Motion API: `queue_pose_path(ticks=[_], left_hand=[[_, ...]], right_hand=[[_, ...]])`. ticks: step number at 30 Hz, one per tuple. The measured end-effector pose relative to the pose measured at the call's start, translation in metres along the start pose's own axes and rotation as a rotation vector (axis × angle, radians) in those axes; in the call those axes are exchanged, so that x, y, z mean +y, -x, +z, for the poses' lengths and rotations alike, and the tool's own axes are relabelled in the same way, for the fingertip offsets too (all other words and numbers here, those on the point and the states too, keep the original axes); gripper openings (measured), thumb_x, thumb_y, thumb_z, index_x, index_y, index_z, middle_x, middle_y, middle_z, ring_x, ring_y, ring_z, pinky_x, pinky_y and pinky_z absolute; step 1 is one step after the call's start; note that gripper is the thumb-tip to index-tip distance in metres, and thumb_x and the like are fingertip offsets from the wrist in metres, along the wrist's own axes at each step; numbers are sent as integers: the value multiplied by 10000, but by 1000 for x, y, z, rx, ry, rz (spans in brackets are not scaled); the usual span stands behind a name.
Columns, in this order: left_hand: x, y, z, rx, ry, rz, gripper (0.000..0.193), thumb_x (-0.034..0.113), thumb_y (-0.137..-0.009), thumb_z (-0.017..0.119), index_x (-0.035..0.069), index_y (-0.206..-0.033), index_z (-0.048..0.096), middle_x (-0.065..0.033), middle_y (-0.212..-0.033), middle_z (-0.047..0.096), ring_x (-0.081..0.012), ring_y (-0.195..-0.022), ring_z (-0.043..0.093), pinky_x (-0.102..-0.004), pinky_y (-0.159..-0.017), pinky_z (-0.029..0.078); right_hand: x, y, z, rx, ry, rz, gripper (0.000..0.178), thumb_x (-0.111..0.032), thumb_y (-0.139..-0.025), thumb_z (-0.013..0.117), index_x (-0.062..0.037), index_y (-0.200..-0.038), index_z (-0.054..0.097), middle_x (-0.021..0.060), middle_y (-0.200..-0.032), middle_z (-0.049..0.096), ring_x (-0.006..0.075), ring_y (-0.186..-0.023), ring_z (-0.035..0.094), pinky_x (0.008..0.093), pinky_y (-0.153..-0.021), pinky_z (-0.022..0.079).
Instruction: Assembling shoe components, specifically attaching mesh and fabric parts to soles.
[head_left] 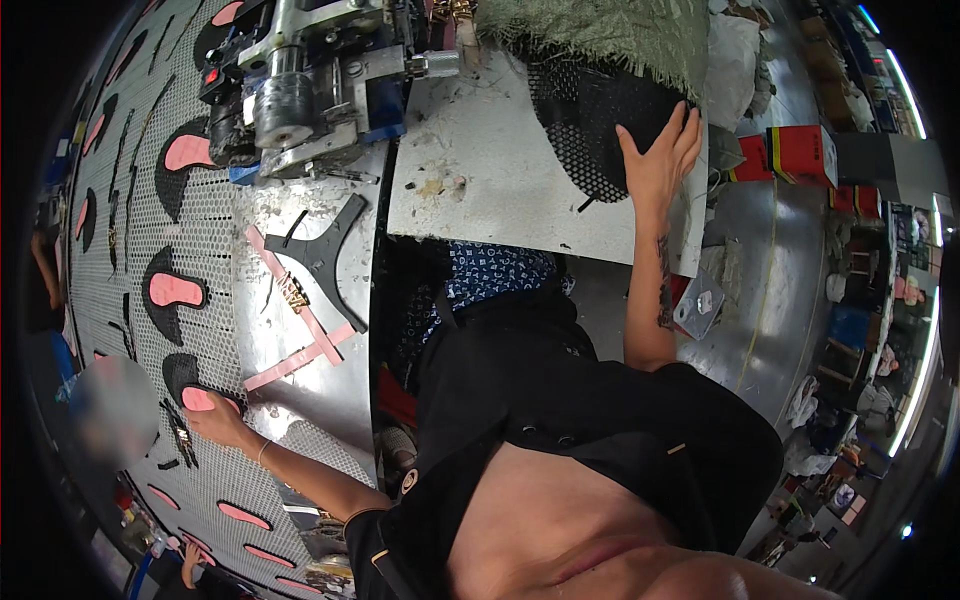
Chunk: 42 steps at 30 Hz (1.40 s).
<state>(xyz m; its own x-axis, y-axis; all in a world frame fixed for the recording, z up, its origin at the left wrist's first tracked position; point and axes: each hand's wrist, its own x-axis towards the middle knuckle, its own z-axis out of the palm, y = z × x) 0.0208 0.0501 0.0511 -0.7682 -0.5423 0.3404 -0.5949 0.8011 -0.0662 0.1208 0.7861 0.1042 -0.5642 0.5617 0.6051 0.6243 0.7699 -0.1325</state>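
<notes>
My left hand [221, 424] is at the lower left, closed on the edge of a black perforated shoe piece with a pink patch [197, 399], over the white perforated belt [225, 225]. Its fingertips are partly hidden. At the upper right, my right hand [661, 160] rests with thumb and fingers spread on black perforated sheet pieces [585, 120]. These lie on the pale worktable [470, 205], partly under a frayed green woven sack [620, 40].
A metal machine [300, 90] stands at the table's left. Black and pink strips [320, 255] lie on a metal plate below it. More black-and-pink pieces [175, 290] sit on the belt. Red boxes [795, 155] stand at the right. Another person's hand [190, 563] shows at the lower left.
</notes>
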Motion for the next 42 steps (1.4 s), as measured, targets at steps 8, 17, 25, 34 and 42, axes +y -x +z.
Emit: queue_pose_path(ticks=[8,17,25,34,42], left_hand=[[119,62,-115,130,586,411,499,94,-900,558,-46,-1361,427,-226,-1326,491,-328,-1147,559,-421,-974,472],[229,164,-172,-294,1410,684,439,-10,-876,545,-52,-1307,476,-195,-1326,514,-299,-1194,538,-396,-1004,443],[294,208,-210,-848,1669,775,230,74,-909,551,5,-1112,635,-180,-1057,637,-256,-930,616,-323,-834,471],[295,195,-206,-589,1504,410,299,187,-909,659,-50,-732,614,-61,-513,447,-65,-505,366,-285,-445,311],[311,170,-230,-1387,1825,142,436,351,-967,575,-15,-752,675,-13,-678,645,-43,-568,552,-216,-508,424]], right_hand=[[36,-17,11,-235,-89,-21,478,-242,-771,766,-57,-1184,609,119,-1154,597,329,-1100,540,439,-1006,378],[-75,-6,-89,9,-997,49,303,-128,-861,670,15,-1127,639,103,-1069,660,203,-935,591,336,-827,457],[-136,45,-79,-1406,-1623,-181,394,-258,-966,583,53,-1207,574,57,-1084,649,97,-978,560,260,-871,454],[-106,57,-74,-1218,-1931,111,459,-285,-1018,457,78,-1294,501,98,-1195,602,122,-1033,545,272,-913,417],[-93,43,-101,-830,-1577,97,201,-95,-942,562,55,-856,664,-56,-624,486,27,-570,362,230,-494,256]])
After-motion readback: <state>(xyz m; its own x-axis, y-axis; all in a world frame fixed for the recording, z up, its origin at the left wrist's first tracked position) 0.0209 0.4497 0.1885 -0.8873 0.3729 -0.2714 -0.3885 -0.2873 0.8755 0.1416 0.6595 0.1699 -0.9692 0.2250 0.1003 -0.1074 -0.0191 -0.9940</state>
